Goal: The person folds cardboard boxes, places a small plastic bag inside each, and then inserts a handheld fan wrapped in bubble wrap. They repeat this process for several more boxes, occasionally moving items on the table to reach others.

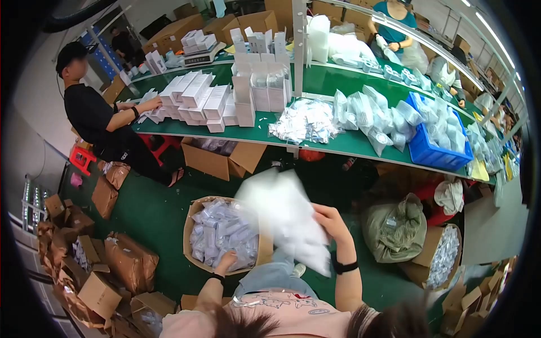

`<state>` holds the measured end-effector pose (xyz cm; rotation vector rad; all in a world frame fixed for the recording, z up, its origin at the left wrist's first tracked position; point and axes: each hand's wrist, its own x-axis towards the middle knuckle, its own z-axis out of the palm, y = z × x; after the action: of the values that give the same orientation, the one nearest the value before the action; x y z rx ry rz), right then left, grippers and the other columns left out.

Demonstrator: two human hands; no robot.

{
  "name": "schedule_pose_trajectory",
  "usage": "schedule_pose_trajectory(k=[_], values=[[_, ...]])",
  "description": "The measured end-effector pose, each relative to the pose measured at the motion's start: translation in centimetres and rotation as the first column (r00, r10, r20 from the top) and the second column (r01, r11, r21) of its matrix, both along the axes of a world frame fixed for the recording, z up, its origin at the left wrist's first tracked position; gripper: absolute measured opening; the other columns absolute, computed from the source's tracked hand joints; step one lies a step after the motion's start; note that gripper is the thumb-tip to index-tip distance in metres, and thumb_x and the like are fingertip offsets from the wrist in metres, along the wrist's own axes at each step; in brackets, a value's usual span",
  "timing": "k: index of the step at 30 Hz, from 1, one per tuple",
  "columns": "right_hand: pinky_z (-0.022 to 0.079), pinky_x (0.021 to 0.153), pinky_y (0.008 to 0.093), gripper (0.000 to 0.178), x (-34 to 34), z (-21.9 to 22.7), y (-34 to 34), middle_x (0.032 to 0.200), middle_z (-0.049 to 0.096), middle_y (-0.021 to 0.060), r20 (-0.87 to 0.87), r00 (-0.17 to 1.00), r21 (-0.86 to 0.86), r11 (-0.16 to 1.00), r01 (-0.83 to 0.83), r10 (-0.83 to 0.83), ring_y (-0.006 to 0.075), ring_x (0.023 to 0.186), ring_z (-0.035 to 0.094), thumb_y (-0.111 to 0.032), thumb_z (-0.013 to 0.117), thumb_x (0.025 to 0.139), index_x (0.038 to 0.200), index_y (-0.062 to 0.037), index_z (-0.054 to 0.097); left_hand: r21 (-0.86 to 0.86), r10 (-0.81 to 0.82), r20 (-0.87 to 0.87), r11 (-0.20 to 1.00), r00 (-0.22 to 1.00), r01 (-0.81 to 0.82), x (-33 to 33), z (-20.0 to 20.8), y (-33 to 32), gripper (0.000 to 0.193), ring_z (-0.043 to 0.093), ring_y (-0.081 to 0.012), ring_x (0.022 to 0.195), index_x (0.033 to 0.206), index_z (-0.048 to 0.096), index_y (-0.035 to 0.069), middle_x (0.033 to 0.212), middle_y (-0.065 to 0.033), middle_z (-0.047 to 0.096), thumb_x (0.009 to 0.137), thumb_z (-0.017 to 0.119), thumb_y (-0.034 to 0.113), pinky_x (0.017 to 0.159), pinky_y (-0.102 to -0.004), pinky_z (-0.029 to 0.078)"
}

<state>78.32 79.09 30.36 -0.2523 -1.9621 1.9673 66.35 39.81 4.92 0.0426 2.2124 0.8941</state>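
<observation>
While the right hand (333, 224) holds a blurred white bundle (284, 211) by its edge, left hand (226, 261) is at packets (217, 230) in the carton (265, 250); can't tell its finger spread.

A pale, plain wall (35, 107) borders the dark green floor (169, 211); bright white tube lights (496, 38) shine above a long green-topped bench (321, 84).

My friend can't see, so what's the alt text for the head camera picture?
A person's right hand holds a blurred white bag or sheet, while the left hand is among clear plastic packets in an open cardboard box. Beyond, a green workbench holds white boxes and a blue crate.
</observation>
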Motion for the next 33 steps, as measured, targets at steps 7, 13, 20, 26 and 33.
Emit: schedule_pose_trajectory(k=[7, 13, 20, 26, 33], values=[[0.044, 0.060, 0.0259, 0.024, -6.6, 5.0, 5.9, 0.077, 0.063, 0.0086, -0.711, 0.683, -0.560, 0.452, -0.694, 0.167, 0.0203, 0.061, 0.056, -0.011, 0.055, 0.079, 0.099, 0.0028, 0.057, -0.040, 0.252, 0.137, 0.968, 0.958, -0.249, -6.3, 0.1, 3.9, 0.026, 0.054, -0.0146, 0.053, 0.094, 0.056, 0.006, 0.066, -0.0067, 0.056, 0.069, 0.055, 0.012, 0.041, -0.0281, 0.040], [0.042, 0.060, 0.0226, 0.018, -12.1, 1.0, 12.3, 0.071, 0.058, 0.0040, 0.182, 0.980, 0.164, 0.985, 0.050, -0.080, 0.0083, 0.066, 0.052, -0.007, 0.055, 0.080, 0.096, 0.0022, 0.055, 0.502, -0.048, 0.241, 0.861, 0.969, -0.082, -14.7, 13.9, 27.0, 0.032, 0.055, -0.0156, 0.090, 0.108, 0.049, 0.007, 0.096, -0.0055, 0.058, 0.083, 0.052, 0.026, 0.068, -0.0296, 0.046], [0.040, 0.059, 0.0222, 0.013, -12.5, -3.7, 18.8, 0.073, 0.056, 0.0017, 0.252, 0.846, -0.163, 0.841, 0.517, -0.471, 0.0068, 0.066, 0.049, -0.012, 0.055, 0.081, 0.089, -0.0011, 0.053, 0.845, -0.365, 0.429, 0.486, 0.826, -0.223, -16.4, 22.8, 43.8, 0.038, 0.053, -0.0185, 0.096, 0.119, 0.041, 0.005, 0.110, -0.0091, 0.052, 0.085, 0.049, 0.021, 0.080, -0.0304, 0.043], [0.042, 0.063, 0.0233, 0.009, -6.5, -2.9, 28.9, 0.077, 0.053, 0.0002, 0.149, 0.591, -0.304, 0.532, 0.790, -0.793, 0.0088, 0.069, 0.050, -0.007, 0.055, 0.079, 0.087, -0.0052, 0.052, 0.674, -0.581, 0.219, 0.671, 0.784, 0.309, -14.8, 18.5, 47.6, 0.042, 0.053, -0.0178, 0.097, 0.123, 0.038, 0.005, 0.111, -0.0106, 0.053, 0.083, 0.051, 0.009, 0.079, -0.0259, 0.042], [0.047, 0.071, 0.0371, 0.029, 9.3, 0.7, 50.7, 0.094, 0.056, 0.0117, -0.005, -0.169, -0.389, -0.153, 0.908, -0.986, 0.0232, 0.079, 0.055, 0.002, 0.058, 0.069, 0.098, 0.0042, 0.051, -0.012, -0.198, -0.128, 0.980, 0.972, 0.198, -15.2, 7.1, 27.8, 0.039, 0.057, -0.0184, 0.082, 0.107, 0.049, 0.003, 0.092, -0.0103, 0.059, 0.071, 0.062, 0.010, 0.071, -0.0328, 0.046]])
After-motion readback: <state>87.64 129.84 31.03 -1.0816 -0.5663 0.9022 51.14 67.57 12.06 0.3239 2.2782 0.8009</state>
